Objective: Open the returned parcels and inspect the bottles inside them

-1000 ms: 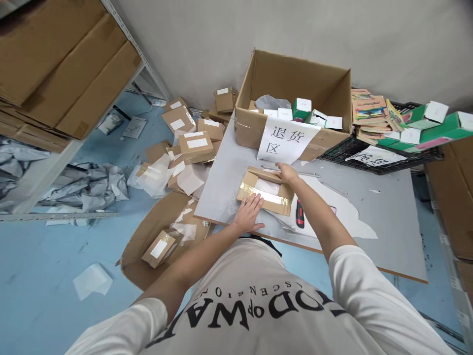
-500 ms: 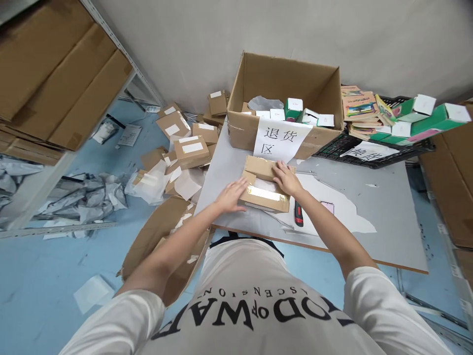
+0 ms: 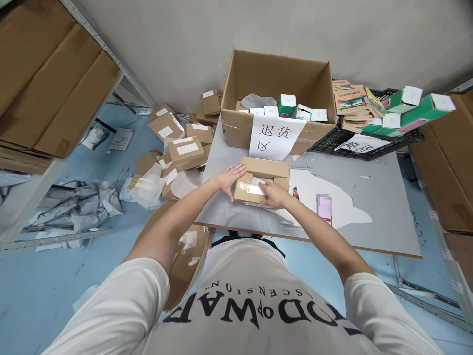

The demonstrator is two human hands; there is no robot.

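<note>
Head view: left hand (image 3: 229,178) lies open against the box (image 3: 266,167). Right hand (image 3: 274,194) touches its front; whether gripping, I can't tell.

A brown cardboard box (image 3: 266,167) is lying open on the tabletop (image 3: 384,197), its left end touching the left hand (image 3: 229,178), its front meeting the right hand (image 3: 274,194).
</note>
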